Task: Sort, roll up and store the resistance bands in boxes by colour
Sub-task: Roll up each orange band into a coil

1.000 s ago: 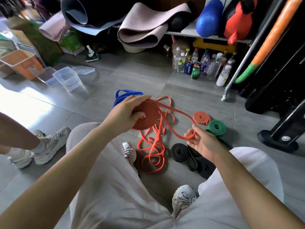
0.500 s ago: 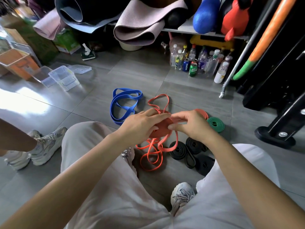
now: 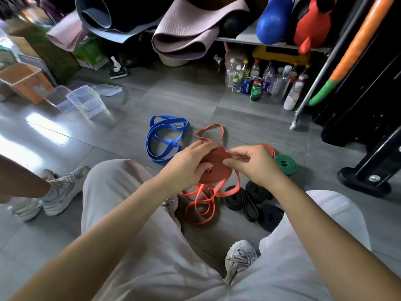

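Observation:
My left hand grips a partly rolled orange band coil above the floor. My right hand pinches the same orange band at the coil's right edge. The band's loose tail hangs down in loops onto the tiles. A loose blue band lies on the floor to the left. Behind my right hand sits a rolled orange band, mostly hidden. A rolled green band lies at the right. Several rolled black bands rest near my right knee.
Clear plastic boxes and a lid stand at the left, next to an orange-tinted box. Bottles and cans line the back under a shelf with rolled mats. Another person's legs and shoes are at the left. A black stand is at the right.
My right hand has come in from the right with the orange band and met the coil in my left hand. The coil has sunk lower and the loose loops have shortened.

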Demonstrator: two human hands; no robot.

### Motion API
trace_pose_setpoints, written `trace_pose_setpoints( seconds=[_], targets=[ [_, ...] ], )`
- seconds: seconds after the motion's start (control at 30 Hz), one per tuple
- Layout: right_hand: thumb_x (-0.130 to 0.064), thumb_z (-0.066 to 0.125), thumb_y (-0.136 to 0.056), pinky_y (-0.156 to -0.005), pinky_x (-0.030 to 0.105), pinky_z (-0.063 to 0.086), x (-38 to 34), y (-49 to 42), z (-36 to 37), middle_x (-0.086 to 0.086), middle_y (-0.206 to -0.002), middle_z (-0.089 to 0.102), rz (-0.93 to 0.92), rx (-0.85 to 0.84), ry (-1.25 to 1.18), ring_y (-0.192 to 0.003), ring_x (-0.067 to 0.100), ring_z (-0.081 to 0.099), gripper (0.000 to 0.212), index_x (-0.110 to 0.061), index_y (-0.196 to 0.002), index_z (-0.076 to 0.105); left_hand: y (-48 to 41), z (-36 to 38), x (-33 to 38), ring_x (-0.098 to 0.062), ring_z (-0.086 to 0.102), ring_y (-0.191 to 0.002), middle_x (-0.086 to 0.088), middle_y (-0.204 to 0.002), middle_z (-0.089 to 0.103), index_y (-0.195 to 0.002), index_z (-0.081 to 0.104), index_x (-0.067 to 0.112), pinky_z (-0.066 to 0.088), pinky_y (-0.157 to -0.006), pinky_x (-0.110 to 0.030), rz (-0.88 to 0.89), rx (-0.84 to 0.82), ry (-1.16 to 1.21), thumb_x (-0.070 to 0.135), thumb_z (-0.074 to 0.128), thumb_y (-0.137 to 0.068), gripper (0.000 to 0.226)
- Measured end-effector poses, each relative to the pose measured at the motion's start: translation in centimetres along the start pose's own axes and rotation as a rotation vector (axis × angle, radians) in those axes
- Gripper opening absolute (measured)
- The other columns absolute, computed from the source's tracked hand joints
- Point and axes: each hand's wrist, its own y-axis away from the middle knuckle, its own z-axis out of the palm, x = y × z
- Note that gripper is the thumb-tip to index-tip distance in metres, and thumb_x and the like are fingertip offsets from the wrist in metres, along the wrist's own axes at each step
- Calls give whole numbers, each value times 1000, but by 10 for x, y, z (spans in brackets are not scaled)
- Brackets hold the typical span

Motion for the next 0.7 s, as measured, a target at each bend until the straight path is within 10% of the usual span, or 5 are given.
trace_pose_setpoints(
  seconds=[0.33, 0.53, 0.7],
  targets=[
    [-5, 73, -74, -82, 14, 51, 5, -3, -4, 5, -95, 70, 20, 158, -99, -76, -5, 65, 34, -7, -108, 67, -2, -5, 5, 21, 48, -93, 23, -103, 52, -123, 55, 13, 35, -82, 0, -178, 320, 397, -5, 63, -82, 45],
    [1, 69, -76, -76, 15, 52, 8, 0, 3, 3, -87, 72, 72, 244, -325, -75, 0, 67, 37, -1, -112, 64, -6, 0, 14, 0, 55, -100, 16, -107, 58, -107, 53, 38, 46, -93, -25, -240, 484, 615, 17, 60, -75, 40],
    [-5, 71, -71, -76, 19, 53, 8, 0, 9, -5, -87, 72, 117, 300, -455, -78, 9, 68, 35, -7, -105, 67, -8, 10, 18, -18, 58, -107, -1, -115, 62, -116, 57, 20, 48, -96, -41, -285, 558, 753, 15, 60, -74, 42]
  ],
)
